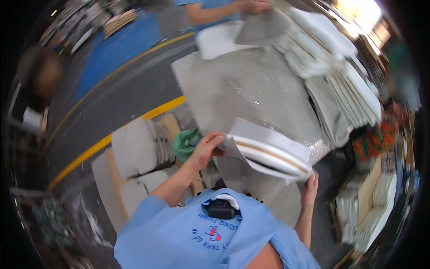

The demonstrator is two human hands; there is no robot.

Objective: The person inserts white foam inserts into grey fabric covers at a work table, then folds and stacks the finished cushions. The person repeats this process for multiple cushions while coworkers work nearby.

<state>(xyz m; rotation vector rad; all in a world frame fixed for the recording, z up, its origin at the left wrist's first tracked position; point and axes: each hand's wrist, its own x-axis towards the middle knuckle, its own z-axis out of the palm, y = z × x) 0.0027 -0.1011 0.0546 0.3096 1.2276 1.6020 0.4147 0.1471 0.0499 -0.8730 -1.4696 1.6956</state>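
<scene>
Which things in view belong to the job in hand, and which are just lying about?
Job in hand:
white curved bundle, between left grip and right grip
pale grey sheet partly around it
grey-covered worktable

Apparently just lying about:
green bag
pale stacked pieces, left
blue floor covering

The pale grey tabletop (255, 101) shines with small glints. White padded pieces (309, 56) lie piled at its far right, grey and white ones (338, 101) overlap along its right side, and a white panel (217, 41) lies at its far edge.

Light-blue collared shirt (192, 258); short sleeves (139, 219); red-and-blue printed emblem (213, 233).
</scene>
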